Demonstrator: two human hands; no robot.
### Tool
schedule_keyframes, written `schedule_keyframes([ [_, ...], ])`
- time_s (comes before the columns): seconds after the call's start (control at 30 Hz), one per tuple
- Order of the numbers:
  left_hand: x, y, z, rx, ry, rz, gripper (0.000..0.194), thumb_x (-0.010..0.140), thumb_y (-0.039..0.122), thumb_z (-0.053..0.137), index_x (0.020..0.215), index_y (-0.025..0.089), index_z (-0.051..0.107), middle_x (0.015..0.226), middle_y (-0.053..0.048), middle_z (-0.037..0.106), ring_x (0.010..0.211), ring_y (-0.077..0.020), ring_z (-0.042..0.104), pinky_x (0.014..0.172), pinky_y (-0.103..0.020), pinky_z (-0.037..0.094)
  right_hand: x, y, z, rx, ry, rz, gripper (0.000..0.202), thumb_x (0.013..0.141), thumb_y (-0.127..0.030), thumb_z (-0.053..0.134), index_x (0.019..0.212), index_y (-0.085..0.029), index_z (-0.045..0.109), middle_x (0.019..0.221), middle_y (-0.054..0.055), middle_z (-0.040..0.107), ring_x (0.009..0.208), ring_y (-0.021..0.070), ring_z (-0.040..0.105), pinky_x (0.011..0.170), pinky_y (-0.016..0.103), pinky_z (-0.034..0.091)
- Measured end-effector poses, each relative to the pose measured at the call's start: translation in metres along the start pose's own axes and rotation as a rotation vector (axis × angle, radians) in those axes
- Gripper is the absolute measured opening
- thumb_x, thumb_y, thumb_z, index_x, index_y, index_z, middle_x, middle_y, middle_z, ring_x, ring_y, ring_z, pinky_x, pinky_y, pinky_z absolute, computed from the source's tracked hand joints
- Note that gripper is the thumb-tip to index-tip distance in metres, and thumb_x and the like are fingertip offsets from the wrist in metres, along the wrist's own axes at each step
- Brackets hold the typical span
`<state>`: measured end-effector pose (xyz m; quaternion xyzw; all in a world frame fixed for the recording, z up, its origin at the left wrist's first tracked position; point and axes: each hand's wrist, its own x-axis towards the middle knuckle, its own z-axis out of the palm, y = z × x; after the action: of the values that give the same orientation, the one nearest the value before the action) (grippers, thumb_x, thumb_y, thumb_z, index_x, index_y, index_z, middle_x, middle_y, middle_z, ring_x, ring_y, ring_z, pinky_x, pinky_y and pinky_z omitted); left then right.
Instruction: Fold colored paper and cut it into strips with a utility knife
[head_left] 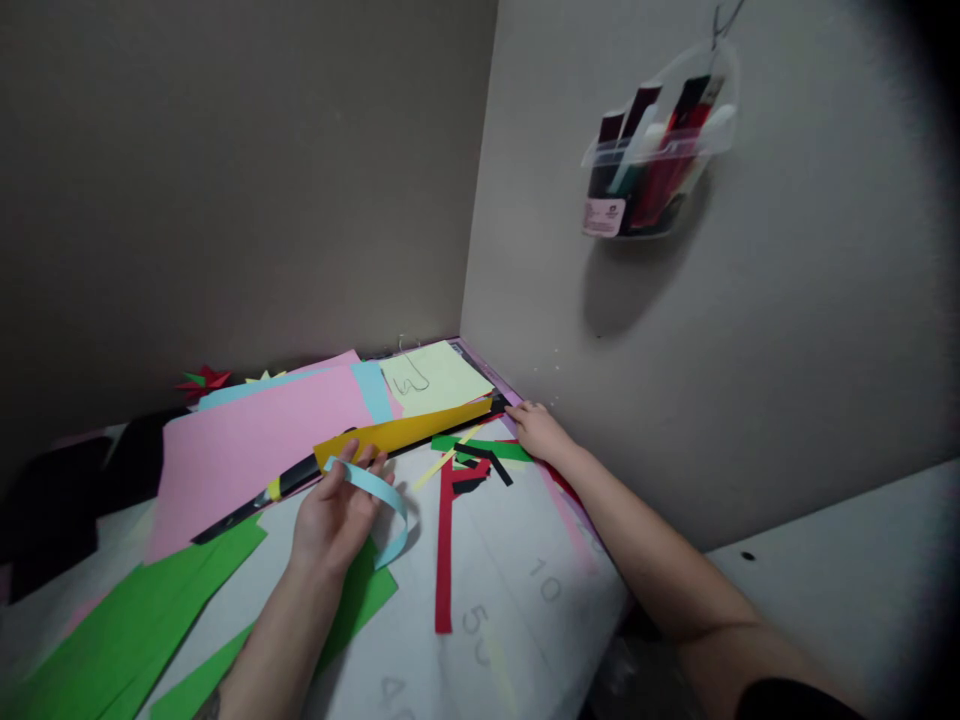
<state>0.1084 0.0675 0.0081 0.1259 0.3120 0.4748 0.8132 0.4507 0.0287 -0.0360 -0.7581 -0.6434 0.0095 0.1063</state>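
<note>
My left hand point(341, 515), palm turned up, pinches one end of a light blue paper strip point(396, 500) between thumb and fingers. The strip curls down to the right over the table. Beyond that hand, a long yellow-orange paper strip point(405, 430) lies slantwise along a dark bar-like tool point(300, 470). At the table's far right edge, my right hand point(541, 432) reaches in with fingers stretched and slightly apart, fingertips by the bar's end. Beside it are a green paper strip point(514, 450), black strips point(487, 452) and a red strip point(444, 550).
Pink sheets point(262, 430) and a pale yellow-green sheet point(435, 375) lie at the back. Green paper point(150, 610) covers the left front. A red folded paper star point(206, 382) sits far left. On the right wall hangs a clear container point(645, 190) of paper pieces.
</note>
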Motion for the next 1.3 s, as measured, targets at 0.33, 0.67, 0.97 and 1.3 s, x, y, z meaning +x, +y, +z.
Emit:
schedule_keyframes([
  [0.33, 0.0, 0.0, -0.001, -0.003, -0.01, 0.002, 0.027, 0.093, 0.022, 0.04, 0.1, 0.02, 0.066, 0.115, -0.012, 0.06, 0.108, -0.0284, 0.058, 0.082, -0.047, 0.054, 0.001, 0.002, 0.002, -0.008, -0.006, -0.031, 0.043, 0.082, -0.008, 0.041, 0.116, -0.018, 0.066, 0.112, 0.011, 0.064, 0.101, 0.023, 0.054, 0.092, 0.035, 0.037],
  [0.67, -0.001, 0.002, 0.0, -0.03, -0.003, 0.001, 0.027, 0.093, 0.021, 0.041, 0.099, 0.02, 0.067, 0.113, -0.013, 0.061, 0.105, -0.0278, 0.06, 0.084, -0.049, 0.053, 0.004, 0.007, 0.002, 0.064, 0.047, -0.018, 0.047, 0.078, -0.006, 0.041, 0.116, -0.018, 0.066, 0.114, 0.011, 0.064, 0.105, 0.0224, 0.055, 0.095, 0.036, 0.039],
  [0.97, 0.001, 0.001, -0.003, -0.01, -0.019, 0.01, 0.027, 0.093, 0.022, 0.04, 0.1, 0.021, 0.066, 0.113, -0.011, 0.061, 0.11, -0.0283, 0.058, 0.084, -0.048, 0.053, 0.031, 0.003, -0.003, 0.22, 0.023, -0.071, 0.06, 0.077, -0.003, 0.039, 0.132, -0.02, 0.053, 0.135, 0.008, 0.054, 0.126, 0.0227, 0.046, 0.104, 0.042, 0.035],
  [1.3, -0.001, 0.004, 0.0, -0.026, -0.01, 0.013, 0.027, 0.092, 0.021, 0.041, 0.103, 0.022, 0.066, 0.107, -0.011, 0.064, 0.107, -0.0265, 0.059, 0.085, -0.048, 0.053, 0.027, -0.02, -0.004, 0.385, -0.204, -0.228, 0.045, 0.081, -0.01, 0.047, 0.122, -0.023, 0.062, 0.126, 0.003, 0.062, 0.113, 0.0184, 0.058, 0.1, 0.033, 0.042],
])
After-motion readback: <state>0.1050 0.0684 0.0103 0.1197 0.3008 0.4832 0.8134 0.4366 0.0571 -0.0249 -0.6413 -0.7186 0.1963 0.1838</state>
